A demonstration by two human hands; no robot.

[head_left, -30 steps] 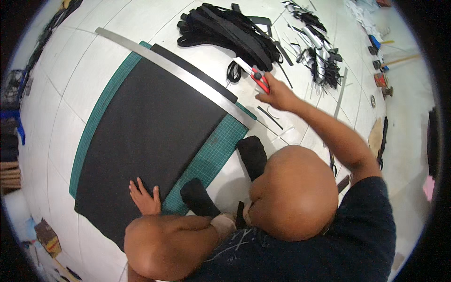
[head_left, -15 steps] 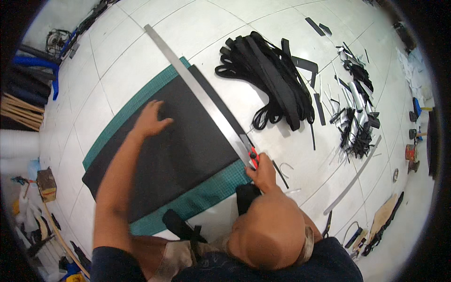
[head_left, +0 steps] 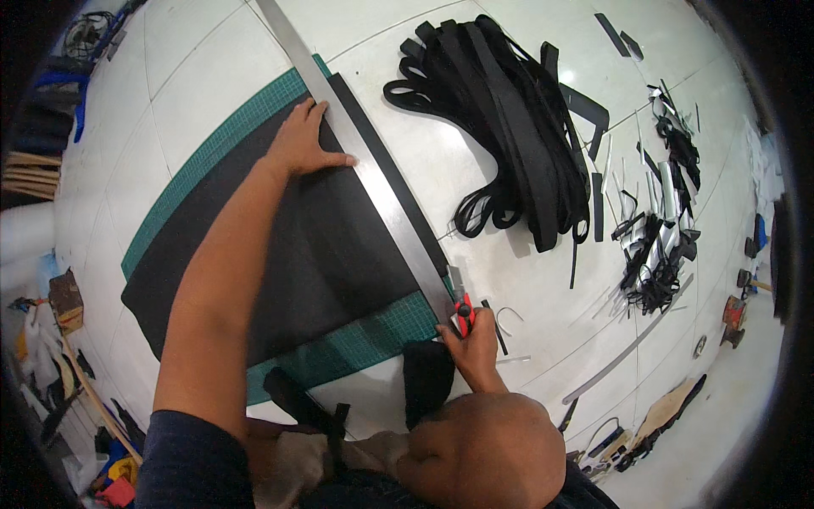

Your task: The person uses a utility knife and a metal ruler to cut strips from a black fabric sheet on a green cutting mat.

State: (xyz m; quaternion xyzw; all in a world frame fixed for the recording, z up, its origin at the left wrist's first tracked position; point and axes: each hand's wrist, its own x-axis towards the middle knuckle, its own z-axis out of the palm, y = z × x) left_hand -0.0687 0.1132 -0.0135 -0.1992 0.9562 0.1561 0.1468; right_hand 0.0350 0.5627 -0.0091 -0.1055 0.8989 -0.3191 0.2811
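A black sheet of material [head_left: 322, 246] lies on a green cutting mat [head_left: 356, 343] on the floor. Along the sheet's right edge runs a long metal ruler [head_left: 386, 204], with a narrow black strip showing beyond it. My left hand [head_left: 297, 148] rests at the ruler's upper part, fingers and thumb spread, their tips at its left edge. Closed around a red utility knife [head_left: 464, 314], my right hand [head_left: 476, 348] is at the ruler's near end. The knife's blade points away from me, just right of the ruler.
Right of the mat lies a big looped bundle of black straps [head_left: 517, 136]. Farther right are a heap of black and silver scraps [head_left: 657, 246] and a thin grey strip [head_left: 627, 360]. Tools [head_left: 632, 437] lie at the lower right; wooden slats [head_left: 32, 176] are stacked at the left.
My left hand has moved from above the black sheet right to the ruler's edge. My right hand still holds the knife by the ruler's near end. The view has shifted slightly.
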